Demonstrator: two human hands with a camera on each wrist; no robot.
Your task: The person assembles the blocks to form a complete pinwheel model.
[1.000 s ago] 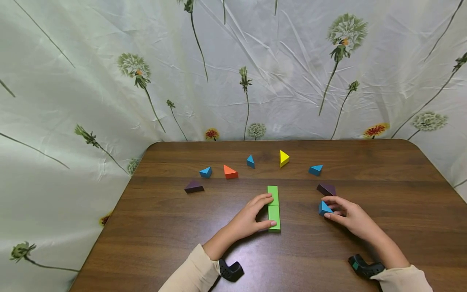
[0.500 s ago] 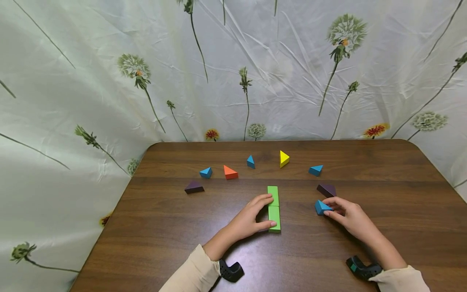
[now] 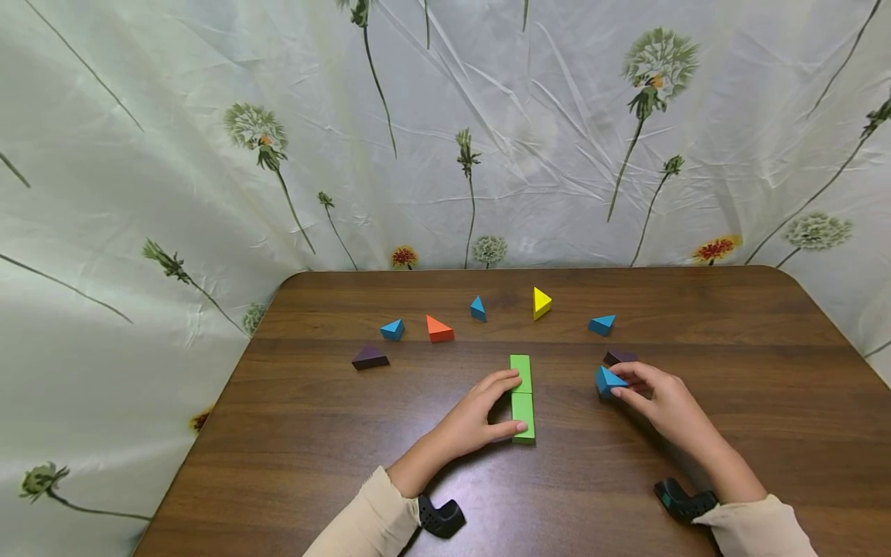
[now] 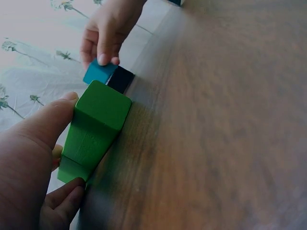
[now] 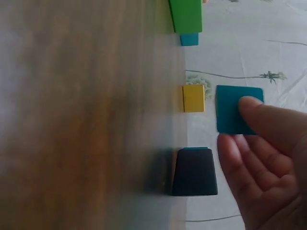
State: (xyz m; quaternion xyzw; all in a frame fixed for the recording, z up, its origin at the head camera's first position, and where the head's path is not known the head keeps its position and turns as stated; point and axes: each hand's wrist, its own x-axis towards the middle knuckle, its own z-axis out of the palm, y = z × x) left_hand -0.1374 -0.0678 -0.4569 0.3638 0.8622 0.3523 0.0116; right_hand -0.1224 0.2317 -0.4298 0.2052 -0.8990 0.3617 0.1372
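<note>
In the head view my left hand [image 3: 469,418] rests beside two green rectangular blocks, the far one [image 3: 524,371] and the near one [image 3: 524,414], set end to end. Its thumb touches the near block and its fingertips the far one. My right hand [image 3: 664,402] pinches a blue triangular block [image 3: 608,382] between thumb and fingers. The right wrist view shows this blue block [image 5: 232,115] raised above the tabletop. Just behind that hand lies a dark purple triangular block [image 3: 616,357], partly hidden by the fingers.
Along the back of the wooden table [image 3: 313,449] stand a yellow triangle [image 3: 541,304], blue triangles at the right [image 3: 602,325], middle [image 3: 477,309] and left [image 3: 393,330], and a red one [image 3: 439,329]. Another dark purple block [image 3: 370,357] lies at left. A flowered curtain [image 3: 418,193] hangs behind.
My right hand has moved the blue block left, then away from me and up, now covering part of the purple block. The left hand and the green blocks stay put.
</note>
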